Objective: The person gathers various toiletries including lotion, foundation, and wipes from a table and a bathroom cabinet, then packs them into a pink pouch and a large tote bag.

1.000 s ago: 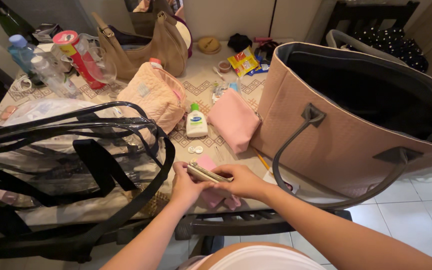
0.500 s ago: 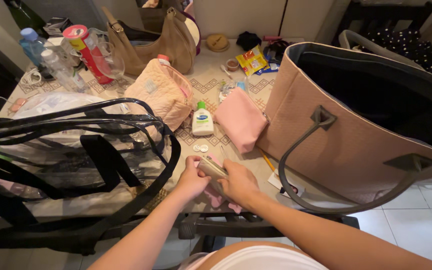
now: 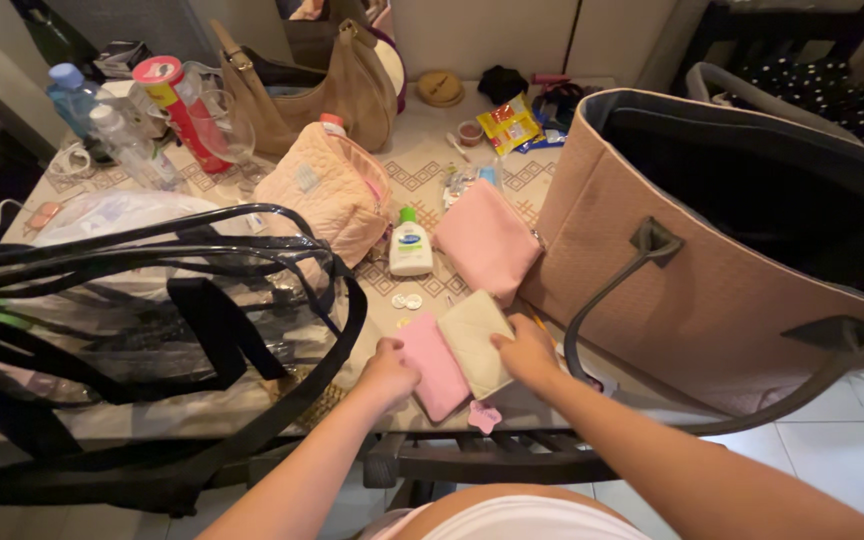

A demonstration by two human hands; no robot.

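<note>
A small beige wallet [image 3: 477, 340] lies flat on the table beside a pink flat pouch [image 3: 432, 362]. My right hand [image 3: 529, 350] rests on the wallet's right edge. My left hand [image 3: 388, 370] touches the pink pouch's left edge, fingers curled. A small pink tag [image 3: 484, 415] lies at the table's front edge below them. Neither hand lifts anything.
A large pink tote bag [image 3: 682, 270] with grey handles stands open at right. A clear bag with black straps [image 3: 142, 310] fills the left. Behind lie a peach quilted pouch [image 3: 322, 190], a white lotion bottle [image 3: 410, 245], a pink pouch [image 3: 487, 240], a tan handbag [image 3: 322, 85] and bottles [image 3: 122, 140].
The wallet, held up between both hands before, now lies flat on the table beside the pink pouch. Both hands have lowered and spread apart.
</note>
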